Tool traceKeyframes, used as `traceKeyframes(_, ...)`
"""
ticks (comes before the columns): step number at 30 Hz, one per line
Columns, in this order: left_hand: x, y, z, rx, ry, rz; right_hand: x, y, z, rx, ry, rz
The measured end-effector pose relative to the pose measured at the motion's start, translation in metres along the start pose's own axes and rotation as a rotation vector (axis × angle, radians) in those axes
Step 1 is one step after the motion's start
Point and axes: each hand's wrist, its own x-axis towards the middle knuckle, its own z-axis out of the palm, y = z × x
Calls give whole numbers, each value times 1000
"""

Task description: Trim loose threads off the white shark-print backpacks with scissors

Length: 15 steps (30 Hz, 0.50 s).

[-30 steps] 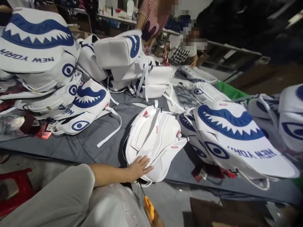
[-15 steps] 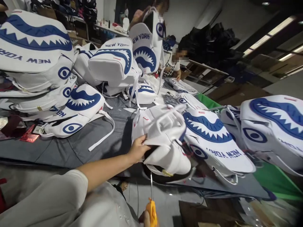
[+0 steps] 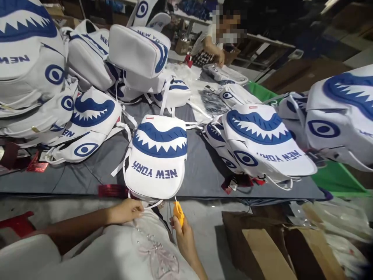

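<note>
A white backpack point(image 3: 155, 155) lies front side up at the table edge, with a blue toothed mouth and upside-down "NEW YORK" lettering. My left hand point(image 3: 128, 211) is at its near lower end, the fingers closed on a thin white carry handle point(image 3: 154, 204). My right hand point(image 3: 183, 231) grips an orange stick lighter point(image 3: 178, 213) just below the backpack's lower right corner. The lighter's thin metal stem points up toward the bag, and its tip is hidden at or under the edge.
More white backpacks are piled at left point(image 3: 35, 70) and right point(image 3: 259, 136) on the grey-covered table point(image 3: 204, 179). Red tags point(image 3: 112, 191) lie along its edge. Open cardboard boxes point(image 3: 268, 249) stand on the floor at right. A co-worker point(image 3: 211, 42) works at the far end.
The backpack has gone from tilted, with its handle end up, to lying front side up. My left hand has moved down and left; my right hand with the lighter has risen toward the bag.
</note>
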Motion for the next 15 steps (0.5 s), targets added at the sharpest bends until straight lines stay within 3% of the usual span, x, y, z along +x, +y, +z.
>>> traceKeyframes(3,-6,-6,-20,421,152,169,3,-4,-1,-12,14,18)
traceKeyframes(6,16,-18,-33,807,323,354,4,-7,-4,-22,-57,-23)
traceKeyframes(9,49,-22,-47,900,355,422,3,-10,-5,-25,-158,-41)
traceKeyframes(12,69,11,-72,801,657,573,-2,-14,-2,7,-95,-146)
traceKeyframes(13,72,30,-81,776,776,621,-4,-14,0,20,-38,-198)
traceKeyframes(15,76,72,-97,769,900,702,-7,-14,4,40,88,-276)
